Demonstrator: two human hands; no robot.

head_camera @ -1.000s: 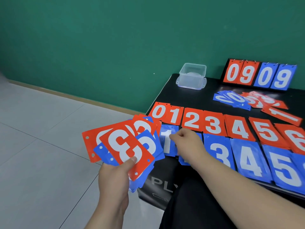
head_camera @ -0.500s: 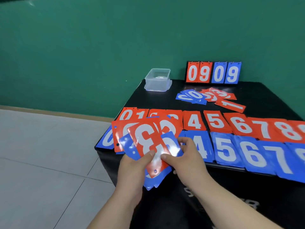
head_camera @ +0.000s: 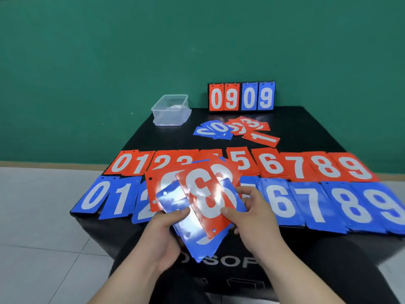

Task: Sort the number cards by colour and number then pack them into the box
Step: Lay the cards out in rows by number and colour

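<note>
Fan of mixed cards gripped in left hand, thumb on top; front red 3 pinched by right hand. Behind, blue row, then red row, middle digits hidden by fan. Farther, loose pile, then clear box far left.

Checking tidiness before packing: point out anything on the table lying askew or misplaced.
Behind the red row and blue row, loose blue cards and red cards lie fanned in crooked heaps, and a red 1 card lies slanted beside them. Nothing looks spilled or damaged.
</note>
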